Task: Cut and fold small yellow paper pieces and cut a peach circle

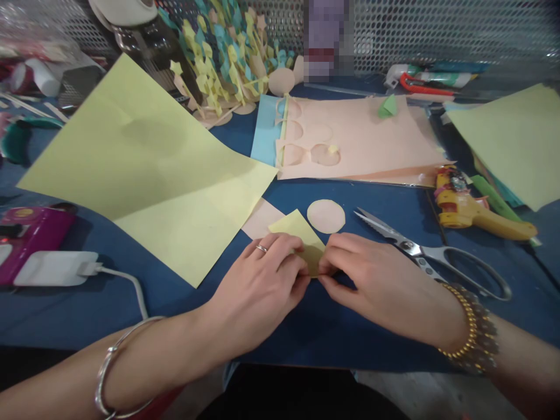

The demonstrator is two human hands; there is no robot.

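Note:
Between my hands lies a small piece of yellow paper [303, 230] on the blue table. My left hand [266, 274] pinches its near edge, thumb and fingertips pressed together. On the other side, my right hand [365, 268] pinches the same near edge close by. My fingers hide part of the paper. Just beyond my right hand is a pale pink paper circle [326, 216]. Metal scissors [409, 246] lie to the right, partly behind my right hand. A pale pink paper piece [263, 218] sticks out from under the yellow sheets.
A large yellow sheet [144, 169] spreads across the left. Pink sheets with cut-outs [371, 134] lie at the back. A yellow glue gun [476, 213] is at right; a purple power strip [39, 236] with a white charger [56, 268] is at left. Paper stars [231, 55] stand behind.

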